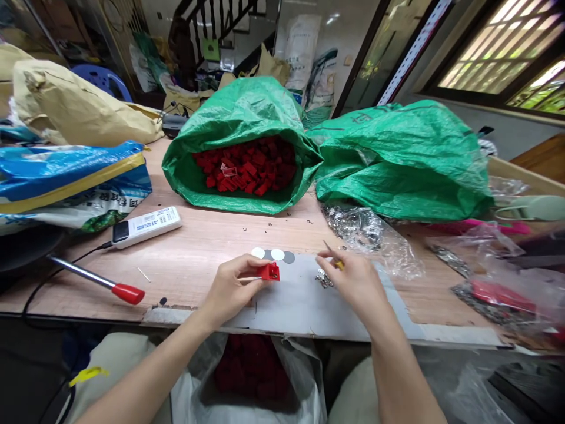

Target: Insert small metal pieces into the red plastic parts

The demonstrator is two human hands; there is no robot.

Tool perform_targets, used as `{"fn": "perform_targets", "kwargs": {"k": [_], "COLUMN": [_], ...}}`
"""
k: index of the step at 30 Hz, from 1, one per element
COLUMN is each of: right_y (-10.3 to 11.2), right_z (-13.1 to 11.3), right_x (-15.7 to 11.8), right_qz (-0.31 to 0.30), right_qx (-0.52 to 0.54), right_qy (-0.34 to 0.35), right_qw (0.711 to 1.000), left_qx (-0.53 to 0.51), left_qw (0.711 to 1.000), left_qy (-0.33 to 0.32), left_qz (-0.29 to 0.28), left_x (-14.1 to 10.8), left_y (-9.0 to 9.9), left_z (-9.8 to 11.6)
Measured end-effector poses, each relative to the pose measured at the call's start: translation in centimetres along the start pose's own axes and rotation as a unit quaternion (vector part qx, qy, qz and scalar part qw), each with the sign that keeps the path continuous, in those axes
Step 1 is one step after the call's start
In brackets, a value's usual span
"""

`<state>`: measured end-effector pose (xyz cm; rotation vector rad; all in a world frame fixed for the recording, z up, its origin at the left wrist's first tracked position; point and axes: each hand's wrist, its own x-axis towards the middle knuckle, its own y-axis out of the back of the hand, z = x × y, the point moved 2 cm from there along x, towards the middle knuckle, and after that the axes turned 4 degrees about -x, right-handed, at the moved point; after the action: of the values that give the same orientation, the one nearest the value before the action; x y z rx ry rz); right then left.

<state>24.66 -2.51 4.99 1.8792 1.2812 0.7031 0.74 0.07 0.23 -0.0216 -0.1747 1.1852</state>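
Observation:
My left hand (pixel 236 285) pinches a small red plastic part (pixel 271 271) between thumb and fingers, above the grey mat (pixel 286 306). A thin pale strip lies along the thumb by the part; what it is I cannot make out. My right hand (pixel 353 277) is closed around a slim tool (pixel 339 264) with a yellow handle and a thin dark tip pointing up and left. Its exact kind is hidden by the fingers. Just below those fingers lies a small pile of shiny metal pieces (pixel 324 279) on the mat.
Behind the mat, a green woven sack (pixel 247 100) opens toward me, full of red parts (pixel 251 168). Another green sack (pixel 406 159) and a clear bag of metal pieces (pixel 357 227) lie right. Left are a white device (pixel 148 227) and a red-tipped lever (pixel 128 293). A bag of red parts (pixel 251 371) hangs below the edge.

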Motion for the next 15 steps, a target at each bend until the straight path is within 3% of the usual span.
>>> {"fn": "perform_targets", "kwargs": {"k": [1,3,6,9,12,15], "right_y": [0.6,0.9,0.6,0.4,0.2,-0.9], "right_z": [0.7,1.6,1.9,1.7,1.4,0.6], "right_x": [0.3,0.6,0.3,0.1,0.3,0.2], "right_qz": [0.011,-0.029,-0.080,-0.066,-0.043,-0.048], "right_qx": [-0.067,-0.142,-0.182,-0.214,-0.176,-0.027], "right_qy": [0.001,0.006,0.001,-0.010,0.003,0.024], "right_qw": [0.998,0.989,0.980,0.974,0.983,0.998], "left_qx": [0.033,0.089,0.112,0.085,0.076,0.066], "left_qw": [0.999,0.995,0.992,0.995,0.996,0.997], "left_qy": [-0.014,-0.036,-0.030,-0.002,0.009,0.016], "left_qz": [-0.015,-0.036,-0.042,-0.046,-0.045,-0.040], "left_x": [-0.1,-0.2,0.0,0.1,0.1,0.2], "left_y": [-0.2,-0.5,-0.5,-0.4,-0.4,-0.5], "left_z": [-0.1,-0.3,-0.4,-0.2,0.0,0.1]}}
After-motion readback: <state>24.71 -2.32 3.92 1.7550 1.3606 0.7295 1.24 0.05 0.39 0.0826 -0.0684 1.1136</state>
